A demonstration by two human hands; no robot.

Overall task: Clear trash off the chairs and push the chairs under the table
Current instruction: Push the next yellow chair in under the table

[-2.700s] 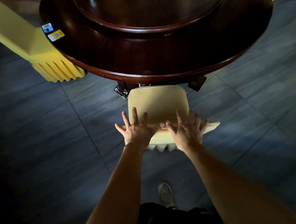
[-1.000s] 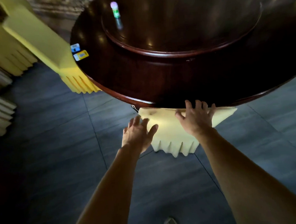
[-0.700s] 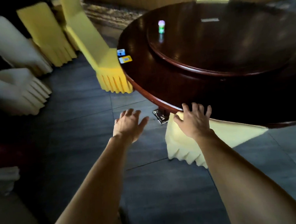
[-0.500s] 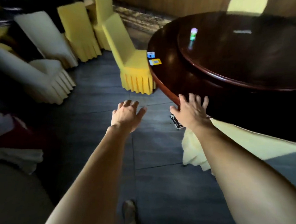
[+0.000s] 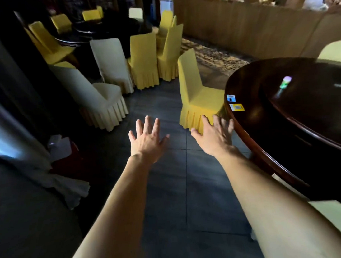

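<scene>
right hand (image 5: 214, 138) now off chair, fingers splayed

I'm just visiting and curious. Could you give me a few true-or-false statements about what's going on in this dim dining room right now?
1. Both hands, left hand and right hand, are empty with fingers spread. True.
2. The yellow skirted chair beside the dark round wooden table faces away from it. False: its seat faces the table.
3. Two small cards lie near the table's edge. True.
4. The left hand grips a cream chair. False: it touches nothing.
</scene>
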